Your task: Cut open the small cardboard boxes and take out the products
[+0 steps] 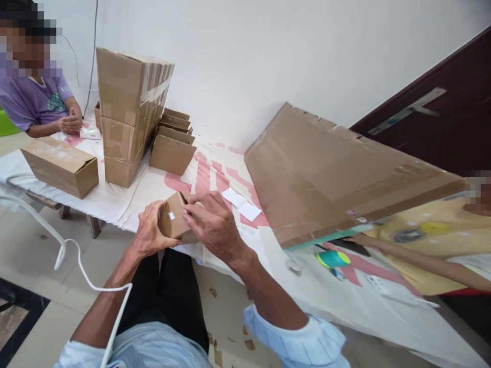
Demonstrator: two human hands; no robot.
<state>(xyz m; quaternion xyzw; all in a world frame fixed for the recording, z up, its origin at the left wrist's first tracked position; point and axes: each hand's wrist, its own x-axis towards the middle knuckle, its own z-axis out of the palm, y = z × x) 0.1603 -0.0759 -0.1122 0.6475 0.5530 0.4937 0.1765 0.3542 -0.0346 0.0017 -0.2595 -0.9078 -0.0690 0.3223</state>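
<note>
A small brown cardboard box (175, 207) with a little white-and-blue label (172, 215) is held over the table's front edge, above my lap. My left hand (151, 227) grips it from the left, thumb along the bottom and fingers behind. At its upper right edge, my right hand (210, 220) has bent fingers pressed together on the cardboard. Whether those fingertips pinch a flap or only press the edge is hidden. Beyond the box, a folded white paper (241, 204) lies on the cloth.
Stacked cartons (118, 102), open boxes (172, 151) and a closed carton (63, 163) stand left. A large cardboard panel (345, 179) leans at right, near a turquoise cup (333, 258) and power strip (395, 291). Two people sit at the table's ends. A white cable (80, 255) crosses my left arm.
</note>
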